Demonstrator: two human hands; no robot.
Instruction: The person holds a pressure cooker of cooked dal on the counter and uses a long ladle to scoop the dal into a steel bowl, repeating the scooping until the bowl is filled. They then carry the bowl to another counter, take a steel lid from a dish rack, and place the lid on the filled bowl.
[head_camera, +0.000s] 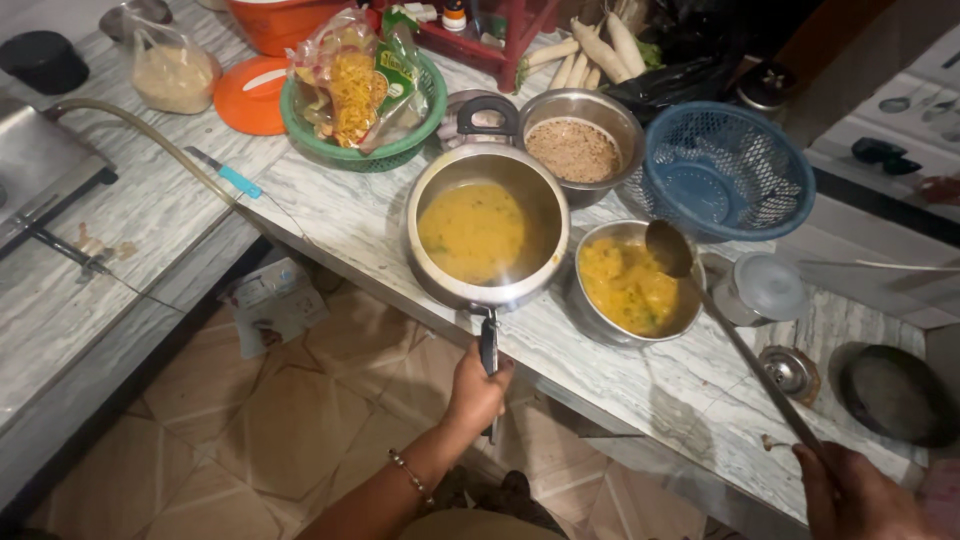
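Left hand (476, 392) gripping pot handle (488, 345), right hand (860, 495) — ladle (668, 248)

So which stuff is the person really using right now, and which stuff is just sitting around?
Being used:
left hand gripping the pot handle
pot of yellow stew
right hand holding the long ladle
steel bowl of yellow food, under the ladle's scoop

Just sitting around:
blue basket
green basket of packets
bowl of brown grains
orange lid
white radishes

pot (487, 232): shiny steel | ladle (668, 248): glossy metal | basket (727, 170): blue plastic mesh | worktop (640, 375): smooth veined marble
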